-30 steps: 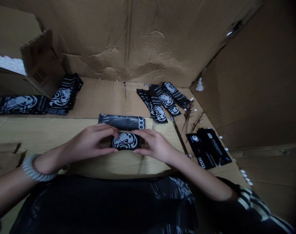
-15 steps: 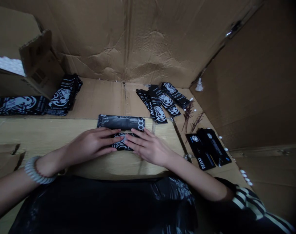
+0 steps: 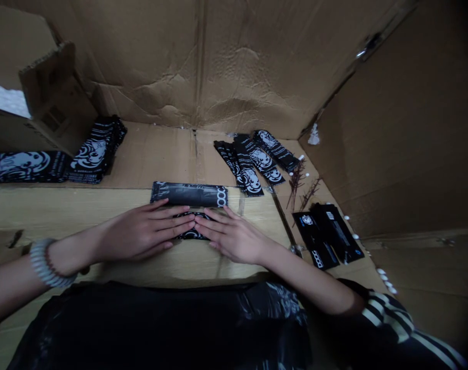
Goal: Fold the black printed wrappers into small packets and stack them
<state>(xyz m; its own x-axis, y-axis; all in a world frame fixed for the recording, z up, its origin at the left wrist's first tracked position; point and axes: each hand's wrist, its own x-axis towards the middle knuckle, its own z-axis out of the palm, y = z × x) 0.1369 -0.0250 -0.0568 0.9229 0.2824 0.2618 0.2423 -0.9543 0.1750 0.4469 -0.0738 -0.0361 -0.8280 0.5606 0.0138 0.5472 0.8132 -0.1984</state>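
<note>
My left hand (image 3: 141, 231) and my right hand (image 3: 236, 234) lie flat, fingers stretched out, over a black packet with a white swirl print (image 3: 193, 234). Their fingertips meet above its middle, so most of the packet is covered. Just beyond the fingers, a second long black packet (image 3: 187, 195) lies crosswise on the table, with white ring-shaped lettering at its right end. A coiled band and a thin cord circle my left wrist.
Printed black packets (image 3: 251, 162) lie fanned at the back right. Stacked packets (image 3: 93, 151) sit beside an open carton (image 3: 52, 103) on the left. Dark twigs (image 3: 298, 185) and black cards (image 3: 326, 234) are at right. Cardboard walls (image 3: 149, 61) enclose the table.
My left hand has slid a little over the near packet, bringing its fingertips up to those of my right hand. My right hand has barely shifted.
</note>
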